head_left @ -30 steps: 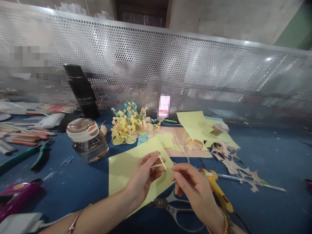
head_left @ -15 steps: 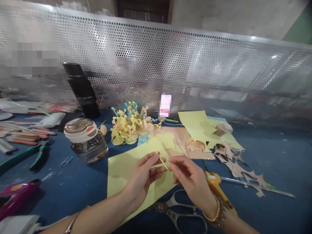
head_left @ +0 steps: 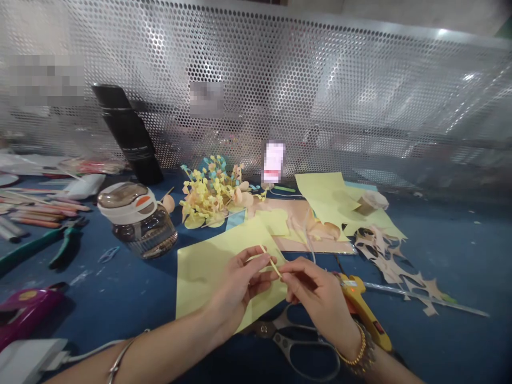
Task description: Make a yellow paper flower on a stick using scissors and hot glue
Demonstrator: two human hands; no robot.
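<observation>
We see two hands, both nearly closed. Left hand (head_left: pixel 248 274): thumb and index finger clamped on one thin yellow strip (head_left: pixel 272 264), other fingers loosely curled. Right hand (head_left: pixel 316 293): thumb and index fingertips together on the strip's lower end, rest bent inward. Strip is tilted, above one large yellow sheet (head_left: pixel 202 266); we mark a second large sheet (head_left: pixel 324 197) at back right. Counts: one pair of scissors (head_left: pixel 286 341) below the hands, one yellow glue gun (head_left: pixel 366 306) just beside the right hand, one clear stick (head_left: pixel 432 302) beyond it. Left side: one lidded jar (head_left: pixel 138 224), one leaning black bottle (head_left: pixel 130 136), one pair of green-handled pliers (head_left: pixel 69 245), one purple tool (head_left: pixel 30 314). One bunch of paper flowers (head_left: pixel 212 194) behind the sheet, blossoms too crowded for us to count. Several pencils (head_left: pixel 44 210) at far left, partly overlapping, exact number we can't tell.
</observation>
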